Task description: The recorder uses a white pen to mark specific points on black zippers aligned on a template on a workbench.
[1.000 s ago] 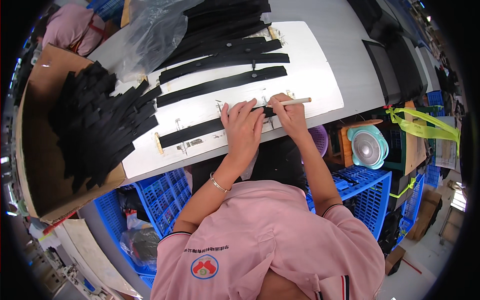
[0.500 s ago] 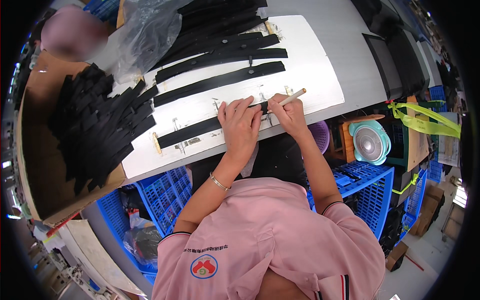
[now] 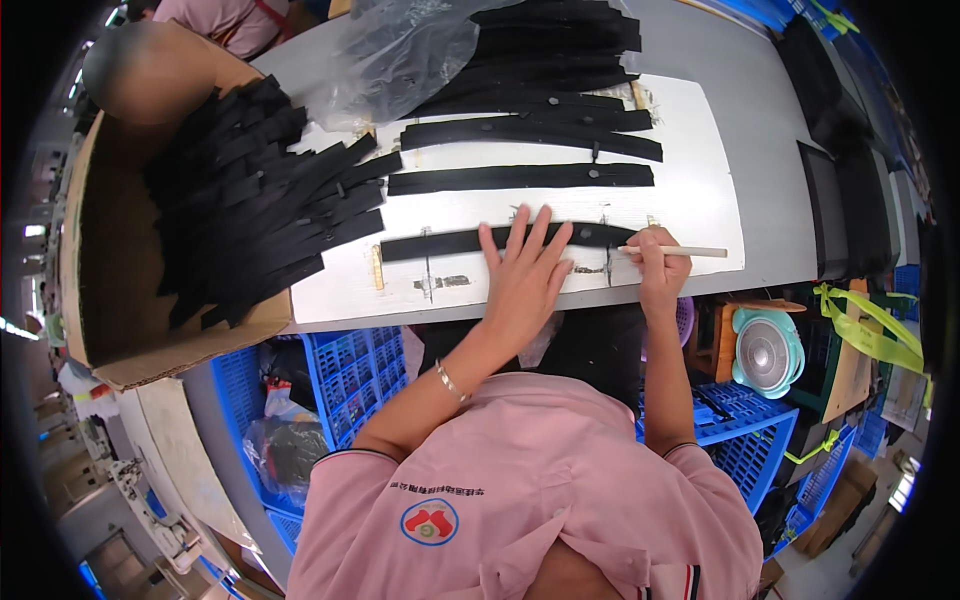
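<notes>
A black fabric strip lies lengthwise along the near part of a white board. My left hand rests flat with fingers spread, its fingertips pressing the strip's middle. Near the strip's right end, my right hand is closed around a pale, slim pencil. The pencil lies almost level, its tip at the strip's edge. A small round grey spot shows on the strip between my hands. Farther back on the board lies another black strip, also with a round grey spot.
More black strips are piled at the back beside a clear plastic bag. At left, a cardboard box holds a heap of black strips. Blue crates and a teal fan stand below the table edge.
My left hand has spread its fingers over the strip and shifted back from my right hand. The pencil has tipped from slanting upward to nearly level. The whole view has shifted.
</notes>
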A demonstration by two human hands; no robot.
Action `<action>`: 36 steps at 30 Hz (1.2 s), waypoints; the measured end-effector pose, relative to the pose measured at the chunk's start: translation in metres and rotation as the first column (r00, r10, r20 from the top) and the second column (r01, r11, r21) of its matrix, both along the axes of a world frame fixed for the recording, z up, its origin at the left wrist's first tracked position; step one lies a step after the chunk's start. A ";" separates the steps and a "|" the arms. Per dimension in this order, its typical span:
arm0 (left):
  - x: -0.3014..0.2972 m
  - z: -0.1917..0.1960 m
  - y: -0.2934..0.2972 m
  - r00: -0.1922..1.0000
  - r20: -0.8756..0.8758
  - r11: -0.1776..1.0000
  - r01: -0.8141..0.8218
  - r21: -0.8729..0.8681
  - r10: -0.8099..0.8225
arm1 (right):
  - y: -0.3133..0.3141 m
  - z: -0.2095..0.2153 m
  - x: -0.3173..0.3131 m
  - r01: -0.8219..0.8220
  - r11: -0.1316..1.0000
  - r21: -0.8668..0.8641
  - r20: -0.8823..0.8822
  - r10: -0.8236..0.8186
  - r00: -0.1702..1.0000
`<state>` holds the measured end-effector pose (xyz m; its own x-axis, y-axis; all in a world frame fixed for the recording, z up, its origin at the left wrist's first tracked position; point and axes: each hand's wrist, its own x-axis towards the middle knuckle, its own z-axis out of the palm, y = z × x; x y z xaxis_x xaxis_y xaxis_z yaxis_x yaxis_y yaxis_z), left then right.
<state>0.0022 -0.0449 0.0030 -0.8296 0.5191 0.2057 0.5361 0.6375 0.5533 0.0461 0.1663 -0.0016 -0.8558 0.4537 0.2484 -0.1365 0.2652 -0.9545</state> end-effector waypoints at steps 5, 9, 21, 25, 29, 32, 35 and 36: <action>-0.076 -0.006 0.020 0.996 -0.083 1.000 -0.013 -0.008 0.013 | -0.005 0.002 -0.005 0.033 0.997 -0.068 0.033 -0.031 0.999; -0.084 -0.005 0.008 1.000 0.004 0.981 -0.010 0.196 0.009 | -0.004 -0.004 -0.005 0.059 0.995 -0.081 0.056 -0.055 0.997; -0.107 -0.009 -0.196 0.806 -0.345 0.840 -0.537 -0.081 0.481 | -0.007 0.001 -0.009 0.046 0.993 -0.106 0.119 -0.033 0.992; -0.112 0.003 -0.200 0.753 -0.450 0.857 -0.511 0.061 0.481 | -0.008 0.000 -0.010 0.020 0.995 -0.096 0.116 -0.009 0.993; -0.091 0.035 -0.164 0.838 -0.218 0.864 -0.467 0.190 0.501 | -0.004 -0.003 -0.010 -0.001 0.992 -0.124 0.062 0.009 0.998; -0.063 0.037 -0.112 0.968 0.004 0.940 -0.243 0.239 0.250 | -0.009 0.005 -0.010 0.013 0.984 -0.176 0.043 -0.006 0.999; -0.043 0.020 -0.064 0.999 -0.029 0.976 -0.037 0.215 0.044 | -0.019 0.007 -0.007 0.020 1.000 -0.004 0.036 -0.020 0.999; -0.039 0.013 -0.049 0.998 -0.057 0.971 0.022 0.239 -0.009 | -0.021 0.005 -0.003 0.019 0.993 0.119 0.005 -0.019 1.000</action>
